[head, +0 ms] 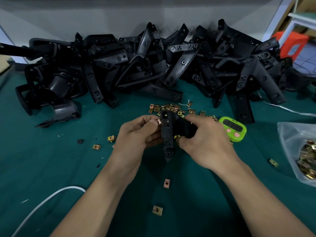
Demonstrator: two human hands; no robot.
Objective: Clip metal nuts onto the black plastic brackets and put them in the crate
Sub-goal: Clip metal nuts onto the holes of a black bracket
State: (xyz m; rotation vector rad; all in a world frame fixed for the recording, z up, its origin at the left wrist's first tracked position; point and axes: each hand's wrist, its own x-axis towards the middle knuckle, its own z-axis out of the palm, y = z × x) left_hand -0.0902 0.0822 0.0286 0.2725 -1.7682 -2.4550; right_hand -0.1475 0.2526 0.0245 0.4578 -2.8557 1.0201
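Above the middle of the green table, both hands hold one black plastic bracket [168, 134]. My left hand [136, 134] pinches a small copper-coloured metal nut [159, 121] against the bracket's upper left edge. My right hand [203, 139] grips the bracket's right arm, and a yellow nut [176, 136] shows on the bracket just by its thumb. A scatter of loose metal nuts [172, 107] lies just behind the hands. No crate is in view.
A big pile of black brackets [145, 65] fills the back of the table. A green timer [233, 128] sits right of my hands. A clear bag of nuts [306, 154] lies at the right edge. Single nuts [166, 183] and a white cable [51, 196] lie nearer me.
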